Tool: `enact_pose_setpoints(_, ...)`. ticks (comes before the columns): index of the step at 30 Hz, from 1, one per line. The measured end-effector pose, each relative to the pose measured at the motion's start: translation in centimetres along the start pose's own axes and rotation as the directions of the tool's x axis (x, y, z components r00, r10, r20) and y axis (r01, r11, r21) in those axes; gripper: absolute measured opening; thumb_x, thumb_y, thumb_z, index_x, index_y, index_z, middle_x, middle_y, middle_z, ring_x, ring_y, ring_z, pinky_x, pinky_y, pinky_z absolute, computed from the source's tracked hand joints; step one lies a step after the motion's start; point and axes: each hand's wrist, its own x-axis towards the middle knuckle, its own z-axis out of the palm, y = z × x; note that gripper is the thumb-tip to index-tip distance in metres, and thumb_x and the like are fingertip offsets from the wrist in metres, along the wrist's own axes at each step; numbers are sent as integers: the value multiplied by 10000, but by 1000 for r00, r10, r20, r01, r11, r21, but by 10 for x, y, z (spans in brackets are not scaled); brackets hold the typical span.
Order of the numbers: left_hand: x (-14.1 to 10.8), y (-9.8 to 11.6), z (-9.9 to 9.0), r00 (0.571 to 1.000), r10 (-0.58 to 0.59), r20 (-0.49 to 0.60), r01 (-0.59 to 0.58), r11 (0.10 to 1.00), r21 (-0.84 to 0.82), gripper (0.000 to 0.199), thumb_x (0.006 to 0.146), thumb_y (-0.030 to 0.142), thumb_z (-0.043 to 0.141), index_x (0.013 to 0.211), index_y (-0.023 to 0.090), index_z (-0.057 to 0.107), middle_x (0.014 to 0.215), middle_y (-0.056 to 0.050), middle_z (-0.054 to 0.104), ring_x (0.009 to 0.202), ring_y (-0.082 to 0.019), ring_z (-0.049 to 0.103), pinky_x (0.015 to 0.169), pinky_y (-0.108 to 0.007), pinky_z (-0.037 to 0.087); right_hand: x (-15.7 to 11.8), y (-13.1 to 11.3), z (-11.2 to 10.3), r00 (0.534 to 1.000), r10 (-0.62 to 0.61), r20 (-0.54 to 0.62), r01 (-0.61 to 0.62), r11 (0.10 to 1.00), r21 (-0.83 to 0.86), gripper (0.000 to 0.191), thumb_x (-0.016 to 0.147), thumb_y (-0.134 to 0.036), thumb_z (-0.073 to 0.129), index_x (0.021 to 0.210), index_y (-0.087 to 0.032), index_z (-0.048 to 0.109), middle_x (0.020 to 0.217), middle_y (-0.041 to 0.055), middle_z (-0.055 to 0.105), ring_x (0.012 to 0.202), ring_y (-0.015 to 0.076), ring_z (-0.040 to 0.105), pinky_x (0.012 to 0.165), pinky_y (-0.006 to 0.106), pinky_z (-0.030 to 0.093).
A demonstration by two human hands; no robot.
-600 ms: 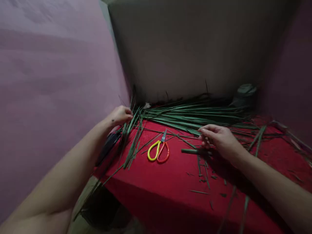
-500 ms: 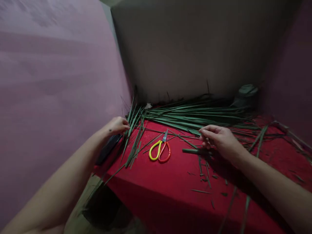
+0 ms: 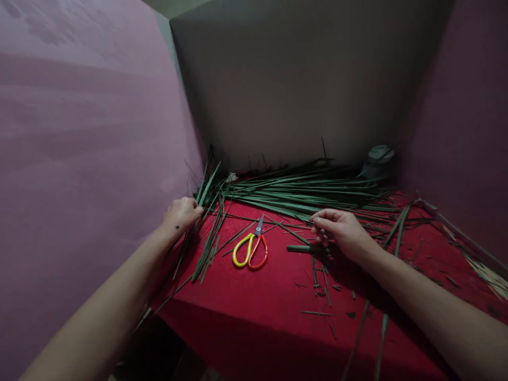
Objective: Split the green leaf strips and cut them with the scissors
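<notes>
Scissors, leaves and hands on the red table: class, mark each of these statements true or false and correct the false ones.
1. The scissors lie between the two hands. True.
2. The right hand holds the scissors. False: they lie untouched on the red cloth.
3. The left hand grips green leaf strips at the table's left edge. True.
4. The scissor handles are both blue. False: one yellow, one orange.

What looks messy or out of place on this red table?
Cut leaf scraps litter the red cloth near the right hand. Several long green leaves by the left hand hang over the table's left edge. The scissors lie shut amid loose strands.
</notes>
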Motion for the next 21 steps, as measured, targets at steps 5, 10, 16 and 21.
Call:
enact_pose_setpoints(5,-36,47,-34,963,210,-169,-238,957,-165,251,765,327,440,694,169,622,661,-43,635,654,-175,593,563,-240,357,-3,-5,5,996,-75,38,75,997,6,209,745,-335,641,711,-139,577,595,4,604,422,75,498,413,210,379)
enact_pose_setpoints(10,-87,124,-18,827,474,-303,-484,874,45,263,855,325,389,798,171,595,720,-61,665,639,-199,613,534,-276,313,-8,-12,13,992,-103,79,92,987,134,259,771,-401,621,782,-147,571,620,10,627,415,71,500,381,191,379)
enact_pose_setpoints(16,-126,182,16,701,684,-200,-651,729,209,280,888,165,282,873,148,561,739,-100,630,606,-236,636,461,-278,274,-3,-12,10,986,-159,47,148,974,173,320,764,-457,613,734,-144,551,537,-6,594,360,68,490,326,174,347)
enact_pose_setpoints(21,-121,189,25,734,652,-189,-659,752,36,253,914,263,315,903,150,541,762,-104,642,633,-246,637,481,-276,301,2,-11,4,992,-123,36,112,966,234,211,751,-344,597,784,-136,578,540,-6,612,385,97,536,314,182,390)
